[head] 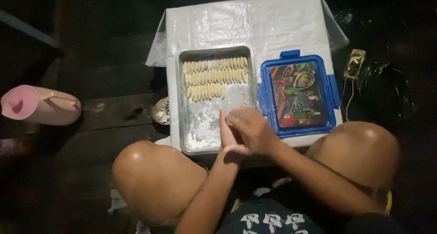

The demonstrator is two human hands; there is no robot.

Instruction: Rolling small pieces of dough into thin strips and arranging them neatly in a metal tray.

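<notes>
left hand (226, 136) + right hand (249, 130): palms pressed together, grip contents hidden | metal tray (200, 133): floured, three rows pale dough pieces (214, 77)

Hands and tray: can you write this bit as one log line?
hands: left and right pressed together over tray | tray: three rows of dough pieces, floury near end | beside: blue box, shut

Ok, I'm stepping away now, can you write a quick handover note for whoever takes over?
Hands: left hand and right hand pressed palm to palm over the near end of the rectangular metal tray; anything between them is hidden.
Things: three rows of small pale dough pieces fill the tray's far end. Blue-rimmed plastic lidded box sits shut to its right, on the white plastic sheet.
Done: three rows.
Left: the floured near half is bare.
</notes>
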